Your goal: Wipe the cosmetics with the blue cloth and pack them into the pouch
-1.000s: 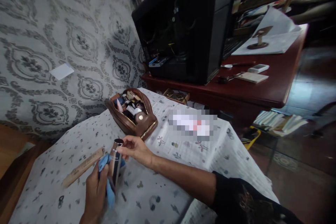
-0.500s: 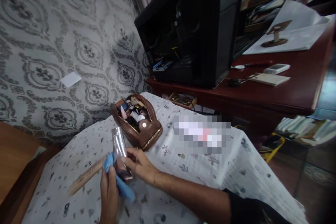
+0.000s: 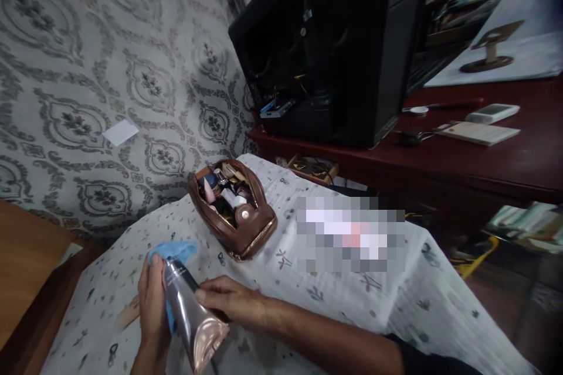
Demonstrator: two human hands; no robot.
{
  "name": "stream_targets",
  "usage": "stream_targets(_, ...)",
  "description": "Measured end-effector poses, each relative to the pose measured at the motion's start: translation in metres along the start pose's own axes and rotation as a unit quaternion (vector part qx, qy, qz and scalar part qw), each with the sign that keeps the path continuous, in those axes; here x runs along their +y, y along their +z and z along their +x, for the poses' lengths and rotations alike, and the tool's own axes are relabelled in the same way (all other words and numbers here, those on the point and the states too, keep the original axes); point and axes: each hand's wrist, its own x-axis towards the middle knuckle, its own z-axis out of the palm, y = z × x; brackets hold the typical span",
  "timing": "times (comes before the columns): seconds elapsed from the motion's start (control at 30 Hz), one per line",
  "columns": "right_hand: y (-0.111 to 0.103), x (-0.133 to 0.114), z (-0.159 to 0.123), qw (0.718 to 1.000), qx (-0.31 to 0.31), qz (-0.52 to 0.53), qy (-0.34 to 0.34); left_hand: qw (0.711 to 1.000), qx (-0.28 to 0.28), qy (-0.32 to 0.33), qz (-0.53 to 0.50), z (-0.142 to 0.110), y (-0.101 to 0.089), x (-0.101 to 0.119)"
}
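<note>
A shiny metallic squeeze tube (image 3: 187, 307), silver fading to rose, lies tilted between my hands above the patterned cloth. My right hand (image 3: 231, 300) grips its side near the crimped end. In my left hand (image 3: 152, 296) is a blue cloth (image 3: 180, 251), pressed round the tube's narrow end, which it partly hides. A flat wooden piece (image 3: 128, 313) lies on the tablecloth behind my left wrist, mostly covered. Just beyond my hands stands a brown cosmetic bag (image 3: 259, 225), unzipped, with several small bottles and tubes inside.
The table has a white patterned tablecloth (image 3: 290, 304). A blurred-out item (image 3: 343, 231) lies on it at right. Behind it, a dark red desk (image 3: 475, 158) carries a black computer case (image 3: 316, 70) and small items. Patterned wallpaper (image 3: 88, 70) rises at left.
The tube has turned over, its crimped end now pointing towards me and its narrow end meeting the blue cloth. My left hand has moved left and up with the cloth. The view shifted slightly.
</note>
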Motion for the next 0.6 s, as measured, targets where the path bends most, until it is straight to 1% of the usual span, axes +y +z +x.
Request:
stream_targets(0.07, 0.000, 0.002, 0.001, 1.000, 0.010, 0.023, 0.014, 1.000, 0.020, -0.006, 0.013, 0.003, 0.003, 0.000)
stream_targets(0.13, 0.000, 0.000, 0.001, 0.999, 0.017, 0.032, 0.026, 0.999, 0.029, -0.006, 0.013, 0.009, 0.005, 0.003)
stream_targets(0.23, 0.000, -0.008, -0.002, 0.999, 0.009, 0.034, 0.029, 0.999, 0.046, -0.009, -0.028, 0.017, 0.008, 0.016)
stream_targets(0.33, -0.001, -0.015, -0.003, 0.999, 0.002, 0.041, 0.005, 0.994, 0.080, -0.026, -0.075, 0.020, 0.013, 0.031)
stream_targets(0.4, -0.003, -0.016, -0.002, 0.999, 0.020, 0.045, -0.014, 0.990, 0.097, -0.040, -0.097, 0.020, 0.017, 0.036)
stream_targets(0.5, -0.007, -0.016, 0.000, 0.997, 0.057, 0.029, -0.045, 0.986, 0.082, -0.040, -0.142, 0.021, 0.022, 0.037)
stream_targets(0.6, -0.008, -0.017, 0.000, 0.995, 0.069, -0.019, -0.068, 0.980, 0.065, -0.040, -0.183, 0.021, 0.024, 0.038)
